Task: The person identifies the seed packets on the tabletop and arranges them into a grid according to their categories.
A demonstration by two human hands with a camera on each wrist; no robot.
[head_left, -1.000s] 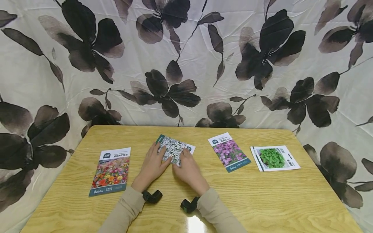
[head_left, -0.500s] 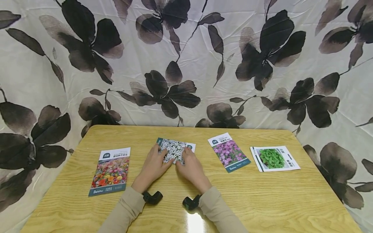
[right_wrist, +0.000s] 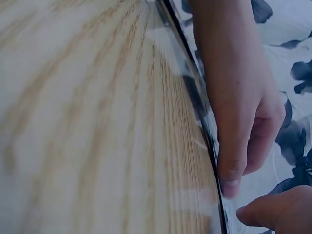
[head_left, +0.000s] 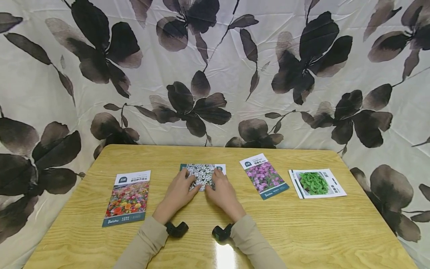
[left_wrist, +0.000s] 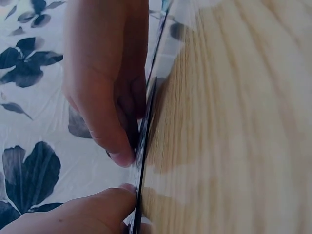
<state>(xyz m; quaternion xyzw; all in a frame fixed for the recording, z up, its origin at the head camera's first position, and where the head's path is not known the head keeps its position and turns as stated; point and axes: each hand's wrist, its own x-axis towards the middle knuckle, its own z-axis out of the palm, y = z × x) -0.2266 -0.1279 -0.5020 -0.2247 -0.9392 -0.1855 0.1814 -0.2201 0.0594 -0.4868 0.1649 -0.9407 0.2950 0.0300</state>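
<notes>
A seed packet [head_left: 201,174] with white flowers lies sideways at the table's middle in the head view, its long side facing me. My left hand [head_left: 178,191] holds its left end, and my right hand [head_left: 224,191] holds its right end. Both thumbs meet the near edge, with the other fingers curled at the ends. From the left wrist, the left thumb [left_wrist: 92,209] shows low in the picture beside the packet's thin edge, opposite the right hand [left_wrist: 105,83]. The right wrist view has the right thumb [right_wrist: 282,209] close to that edge and the left hand [right_wrist: 234,92] above it.
A packet with mixed flowers [head_left: 127,198] lies at the left. To the right are a tilted packet with purple flowers [head_left: 264,177] and a sideways one with green leaves [head_left: 315,183]. The wooden table [head_left: 188,243] ends at a floral cloth [head_left: 235,78].
The white-flower packet has turned counterclockwise from a slant until its long side lies level across the table. Both hands have stayed on it, the right one shifting slightly right and toward me.
</notes>
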